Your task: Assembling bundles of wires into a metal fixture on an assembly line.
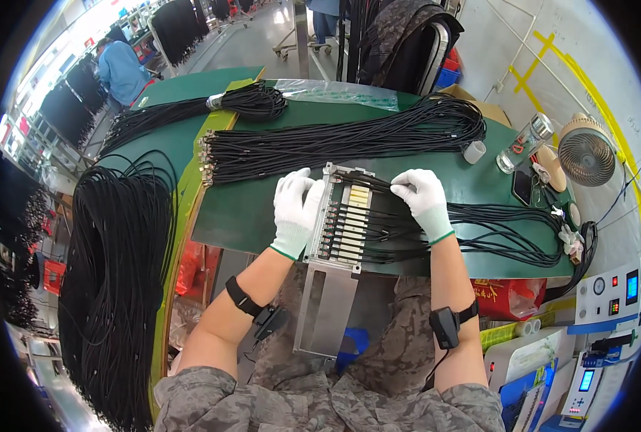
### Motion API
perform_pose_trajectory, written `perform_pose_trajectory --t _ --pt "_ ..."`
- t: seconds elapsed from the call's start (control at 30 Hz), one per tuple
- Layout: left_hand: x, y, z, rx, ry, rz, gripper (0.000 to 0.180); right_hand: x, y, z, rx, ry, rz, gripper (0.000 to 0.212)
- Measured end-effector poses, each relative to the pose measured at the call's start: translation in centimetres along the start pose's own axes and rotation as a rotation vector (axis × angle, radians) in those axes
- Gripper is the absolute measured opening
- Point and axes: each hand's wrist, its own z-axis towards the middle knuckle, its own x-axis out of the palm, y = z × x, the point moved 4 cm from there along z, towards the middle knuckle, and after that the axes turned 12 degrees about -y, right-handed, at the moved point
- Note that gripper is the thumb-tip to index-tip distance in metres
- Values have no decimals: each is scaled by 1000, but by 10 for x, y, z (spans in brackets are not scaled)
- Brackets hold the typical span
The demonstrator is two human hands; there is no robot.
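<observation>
A long metal fixture (328, 306) lies in front of me, its upper part on the green table and its lower part over the edge toward my lap. Black cables (400, 225) run from the right into its row of pale slots. My right hand (421, 198), in a white glove, is closed in a pinch on a black cable by the fixture's upper right side. At the fixture's left edge is my gloved left hand (296, 209), thumb apart from the fingers and nearly touching the metal. The pinched cable's tip near the top slots is hard to make out.
A long bundle of black cables (349, 140) lies across the table (263, 216), with a tied bundle (191, 108) behind it. More cables (119, 281) hang at the left. A glass jar (523, 144) and a fan (587, 151) stand at the right. Another person (122, 72) is far left.
</observation>
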Motion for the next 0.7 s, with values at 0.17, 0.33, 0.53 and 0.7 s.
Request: perform_pose_trajectory --t 0.17,0.33,0.53,0.7 --pt "-3 -2 5 9 10 -81 11 -3 9 -2 -122 52 106 10" --pt "-1 -16 3 132 40 -123 10 13 49 -4 -350 -104 120 13" --pt "-5 -10 0 70 3 -139 8 21 48 -11 -264 78 50 17" --pt "-7 -6 3 78 21 32 9 12 28 -12 -33 72 221 12"
